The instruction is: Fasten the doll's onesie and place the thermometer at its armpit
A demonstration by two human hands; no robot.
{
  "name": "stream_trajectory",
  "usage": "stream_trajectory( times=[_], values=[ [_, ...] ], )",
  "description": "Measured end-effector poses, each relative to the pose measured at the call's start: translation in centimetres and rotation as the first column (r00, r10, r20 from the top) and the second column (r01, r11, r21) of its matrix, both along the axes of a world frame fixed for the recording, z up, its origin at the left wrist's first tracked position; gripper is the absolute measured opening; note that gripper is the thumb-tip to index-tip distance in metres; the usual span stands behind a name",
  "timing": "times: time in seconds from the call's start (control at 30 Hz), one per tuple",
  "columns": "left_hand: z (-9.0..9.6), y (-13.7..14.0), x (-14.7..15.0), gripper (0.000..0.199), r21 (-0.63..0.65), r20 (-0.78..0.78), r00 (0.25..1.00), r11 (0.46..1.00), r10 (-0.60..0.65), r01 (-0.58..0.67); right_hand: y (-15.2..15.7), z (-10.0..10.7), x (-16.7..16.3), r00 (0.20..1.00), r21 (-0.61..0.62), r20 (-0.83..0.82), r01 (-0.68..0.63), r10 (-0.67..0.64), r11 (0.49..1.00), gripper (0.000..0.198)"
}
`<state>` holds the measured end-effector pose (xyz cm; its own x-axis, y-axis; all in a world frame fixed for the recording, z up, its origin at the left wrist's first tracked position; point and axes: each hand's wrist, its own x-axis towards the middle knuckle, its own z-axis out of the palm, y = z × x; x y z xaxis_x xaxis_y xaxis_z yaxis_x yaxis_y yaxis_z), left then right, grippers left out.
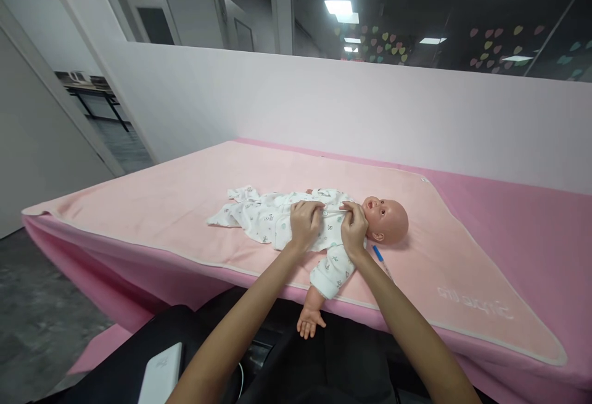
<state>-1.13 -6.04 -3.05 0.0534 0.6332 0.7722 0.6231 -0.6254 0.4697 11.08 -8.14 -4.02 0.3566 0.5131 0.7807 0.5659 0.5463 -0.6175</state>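
Note:
A baby doll (392,222) lies on its back across the table, its bald head to the right. It wears a white printed baby top (340,262) and matching trousers (259,216), whose legs look flat toward the left. Over the doll's chest, my left hand (305,222) is closed in a pinch on the top's front. My right hand (354,225) pinches the same garment near the neck. A strip of its cloth stretches between my fingers; the exact grip is partly hidden. One doll arm, with its bare hand (311,321), hangs over the near edge.
A pale pink mat (185,206) covers much of the pink-draped table (531,225). A blue-capped pen-like object (379,255) lies beside my right wrist. A white wall (370,114) rises behind the table. A white flat box (161,373) rests near my lap.

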Motion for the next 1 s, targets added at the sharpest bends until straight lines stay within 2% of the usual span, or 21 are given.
stream_trajectory(
  times=[0.2, 0.43, 0.67, 0.87, 1.0],
  values=[
    [-0.5, -0.8, -0.2, 0.013, 0.036, -0.143, 0.990, 0.999, 0.001, 0.004, -0.1, 0.0, 0.0, 0.999, 0.048, 0.030, -0.015, 0.013, 0.999, 0.031],
    [-0.6, -1.2, 0.4, 0.011, 0.030, -0.150, 0.989, 0.999, -0.015, 0.019, -0.1, -0.1, 0.0, 0.998, 0.066, 0.053, -0.022, 0.018, 0.998, 0.032],
    [-0.9, -0.9, 0.3, 0.009, 0.037, -0.113, 0.993, 0.999, -0.022, 0.027, -0.5, 0.1, 0.0, 0.982, 0.099, 0.186, -0.032, 0.013, 0.995, 0.026],
    [-1.1, -0.6, 0.4, 0.013, 0.032, -0.078, 0.997, 0.999, -0.023, 0.026, -0.6, 0.2, -0.4, 0.932, 0.032, 0.362, -0.015, 0.002, 0.999, 0.014],
    [-1.1, -0.7, 0.3, 0.018, 0.037, -0.069, 0.997, 0.999, -0.035, 0.038, -0.2, 0.0, -0.4, 0.930, -0.025, 0.365, 0.053, -0.040, 0.998, 0.011]
  ],
)
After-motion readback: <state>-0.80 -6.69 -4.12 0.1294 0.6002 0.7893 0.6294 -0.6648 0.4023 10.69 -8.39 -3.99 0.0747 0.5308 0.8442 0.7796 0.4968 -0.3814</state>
